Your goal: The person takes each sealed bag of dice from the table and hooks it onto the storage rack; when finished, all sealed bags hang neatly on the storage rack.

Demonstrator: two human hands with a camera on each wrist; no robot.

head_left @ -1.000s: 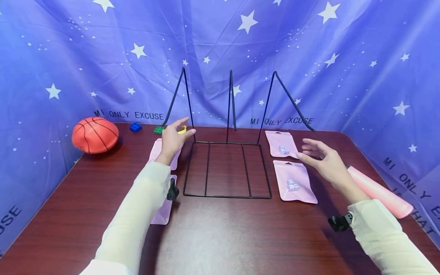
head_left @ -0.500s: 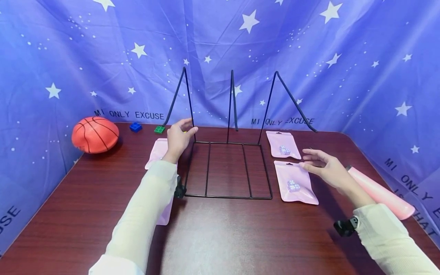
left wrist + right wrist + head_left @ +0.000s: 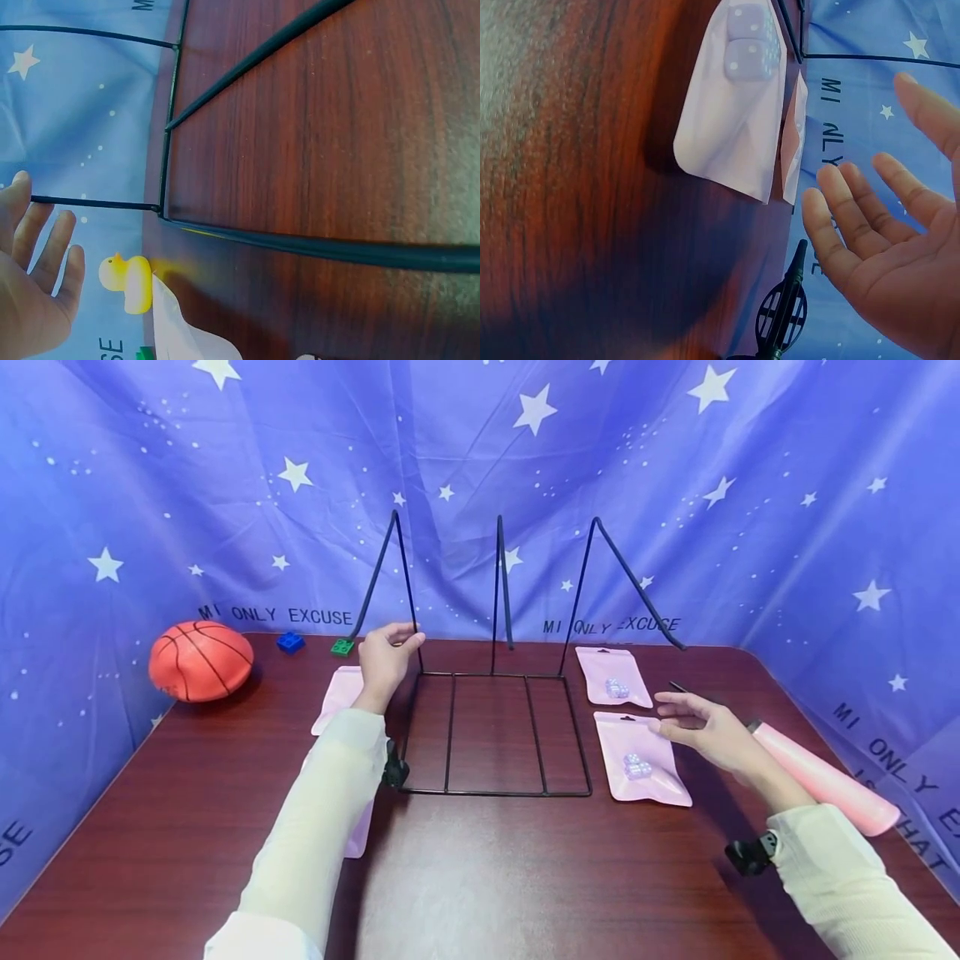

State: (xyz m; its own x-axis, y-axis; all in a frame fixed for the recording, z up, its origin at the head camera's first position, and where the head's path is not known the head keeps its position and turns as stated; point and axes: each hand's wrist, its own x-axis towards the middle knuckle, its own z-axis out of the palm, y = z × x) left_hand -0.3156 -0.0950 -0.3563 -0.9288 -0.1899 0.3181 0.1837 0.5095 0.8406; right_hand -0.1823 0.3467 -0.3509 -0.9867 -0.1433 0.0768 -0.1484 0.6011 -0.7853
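Left hand (image 3: 384,658) sits at the rack (image 3: 495,727) rear-left upright, fingers relaxed, gripping nothing (wrist view shows them straight). Right hand (image 3: 708,731) hovers just right of rack, fingers spread, over near pouch (image 3: 640,758). Looks like the reach step; next likely a pinch on that pouch. Each right-side pouch holds two dice (image 3: 751,41)

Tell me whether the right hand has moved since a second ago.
Yes. The right hand has dropped slightly toward the person: it was beside the far pink bag and now hovers, open, beside the near pink bag.
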